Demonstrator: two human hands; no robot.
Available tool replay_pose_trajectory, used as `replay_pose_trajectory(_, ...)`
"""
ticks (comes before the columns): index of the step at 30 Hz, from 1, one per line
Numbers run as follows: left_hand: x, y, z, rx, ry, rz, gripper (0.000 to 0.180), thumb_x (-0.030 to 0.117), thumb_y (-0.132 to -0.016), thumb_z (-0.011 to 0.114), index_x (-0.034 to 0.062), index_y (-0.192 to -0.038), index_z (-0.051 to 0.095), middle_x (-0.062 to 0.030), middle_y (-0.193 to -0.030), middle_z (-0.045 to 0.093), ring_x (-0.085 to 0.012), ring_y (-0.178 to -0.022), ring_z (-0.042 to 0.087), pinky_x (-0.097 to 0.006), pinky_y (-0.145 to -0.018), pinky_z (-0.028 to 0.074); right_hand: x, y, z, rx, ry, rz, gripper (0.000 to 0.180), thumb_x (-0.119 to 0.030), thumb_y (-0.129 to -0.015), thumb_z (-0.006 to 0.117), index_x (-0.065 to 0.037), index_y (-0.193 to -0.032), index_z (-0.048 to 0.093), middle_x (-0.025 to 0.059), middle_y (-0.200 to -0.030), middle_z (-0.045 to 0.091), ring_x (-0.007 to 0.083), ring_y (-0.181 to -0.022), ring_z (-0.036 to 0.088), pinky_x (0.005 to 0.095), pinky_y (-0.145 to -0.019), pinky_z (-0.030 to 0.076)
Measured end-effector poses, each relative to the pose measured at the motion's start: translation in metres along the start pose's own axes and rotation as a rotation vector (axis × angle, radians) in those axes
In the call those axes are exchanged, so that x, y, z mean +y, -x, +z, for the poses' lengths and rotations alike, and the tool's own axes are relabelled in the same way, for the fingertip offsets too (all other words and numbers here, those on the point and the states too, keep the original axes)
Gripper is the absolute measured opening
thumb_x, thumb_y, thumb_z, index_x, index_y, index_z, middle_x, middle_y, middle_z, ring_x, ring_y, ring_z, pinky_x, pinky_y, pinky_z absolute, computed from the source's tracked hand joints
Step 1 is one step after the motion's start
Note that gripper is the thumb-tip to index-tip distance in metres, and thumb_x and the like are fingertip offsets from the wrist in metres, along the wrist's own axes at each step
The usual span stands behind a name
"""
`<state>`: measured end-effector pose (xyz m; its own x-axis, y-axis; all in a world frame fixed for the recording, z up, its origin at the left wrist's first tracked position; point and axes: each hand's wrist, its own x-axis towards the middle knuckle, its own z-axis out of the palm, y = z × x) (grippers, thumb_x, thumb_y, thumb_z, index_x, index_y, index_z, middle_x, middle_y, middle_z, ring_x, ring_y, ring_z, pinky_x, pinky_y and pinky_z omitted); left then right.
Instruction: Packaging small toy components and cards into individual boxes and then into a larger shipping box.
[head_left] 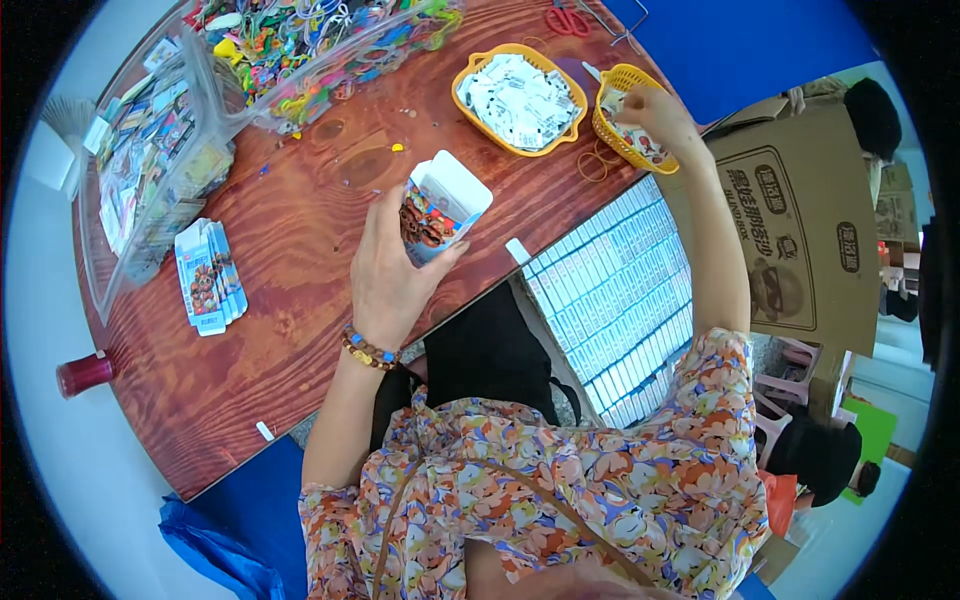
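Note:
My left hand (385,265) is wrapped around a small printed carton box (430,228), blue and red with brown pictures. The box's white top flaps stand up and its mouth is uncovered. Over at the right, my right hand (657,115) dips into a yellow plastic basket (603,125) of small packets. Its fingers are bent together, and whatever is between them is hidden. Just left of that, another yellow basket (463,95) holds a heap of small white packets (520,103).
Flattened printed boxes (210,280) lie at left. Clear bins hold colourful trinkets (290,45) and cards (160,160). Red scissors (568,20) are at the far edge; rubber bands (595,167) lie by the baskets. A carton of packed boxes (620,290) stands beside the table, near a brown cardboard flap (815,215).

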<state>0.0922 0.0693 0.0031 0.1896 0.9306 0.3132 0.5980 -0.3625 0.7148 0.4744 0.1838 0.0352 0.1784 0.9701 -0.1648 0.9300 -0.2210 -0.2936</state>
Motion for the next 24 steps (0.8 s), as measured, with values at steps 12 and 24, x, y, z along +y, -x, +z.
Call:
replay_pose_trajectory(12,0.000,0.000,0.002,-0.015,-0.038,0.016,0.079,0.027,-0.072,0.086,-0.0007,-0.133,0.045,-0.0181,-0.115,0.057,-0.0353,-0.105,0.061,-0.043,-0.084,0.053,0.000,-0.004,0.017,-0.028,-0.235,-0.126,0.021,-0.020,-0.082,0.074,-0.003,-0.087,0.061,0.0003,-0.075,0.060,0.0079,-0.063,0.055,0.0259,-0.057,0.043)
replay_pose_trajectory(24,-0.002,0.008,-0.007,0.001,-0.033,0.000,0.079,0.028,-0.071,0.086,-0.0005,-0.133,0.045,-0.0183,-0.115,0.057,-0.0350,-0.104,0.061,-0.044,-0.084,0.053,0.031,-0.016,0.010,0.072,-0.773,-0.020,0.016,-0.018,-0.088,0.072,-0.006,-0.095,0.066,-0.0020,-0.073,0.063,0.0044,-0.057,0.058,0.0214,-0.046,0.036)
